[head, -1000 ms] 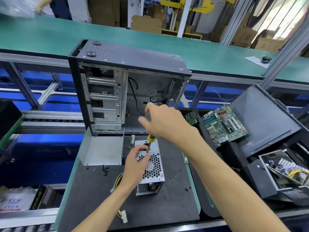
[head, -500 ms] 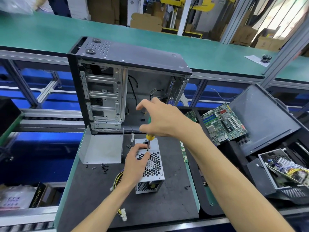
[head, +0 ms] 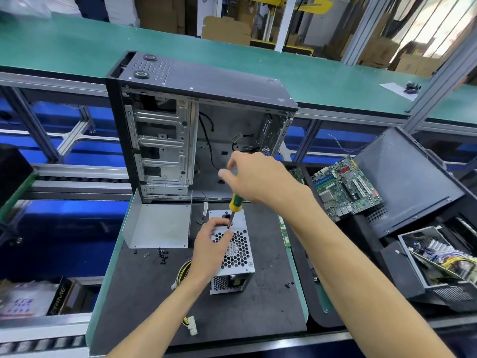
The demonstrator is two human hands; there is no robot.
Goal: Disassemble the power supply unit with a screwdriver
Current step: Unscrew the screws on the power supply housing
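Since the last frames my right hand (head: 260, 180) has lifted a bit and its fingers have shifted on the handle; screwdriver (head: 235, 202) now stands more upright, tip still on the same screw spot. Left hand (head: 210, 250) hasn't moved off the unit.

Right hand grips the green-and-yellow handle from above, fingers curled round it. Shaft runs down to the top face of the power supply unit (head: 236, 250), landing beside the upper edge of the honeycomb fan grille.

Left hand lies over the left side of the unit's top, thumb and fingers curled near the screwdriver tip, bracing it. Can't tell whether it's pinching the shaft or only touching the metal.

PSU sits about mid-way across the black mat (head: 154, 293), nearer its far edge, grille up. Cable bundle (head: 182, 272) exits left from under my wrist; white connector (head: 192, 325) lies near the mat's near edge.

Open PC case (head: 196, 130) stands at the far edge of the mat. Grey metal cover (head: 157, 224) at the far-left corner, loose screws (head: 161, 255) just in front of it. One more screw (head: 289, 285) toward the right edge. Motherboard (head: 346, 188) off the mat to the right.
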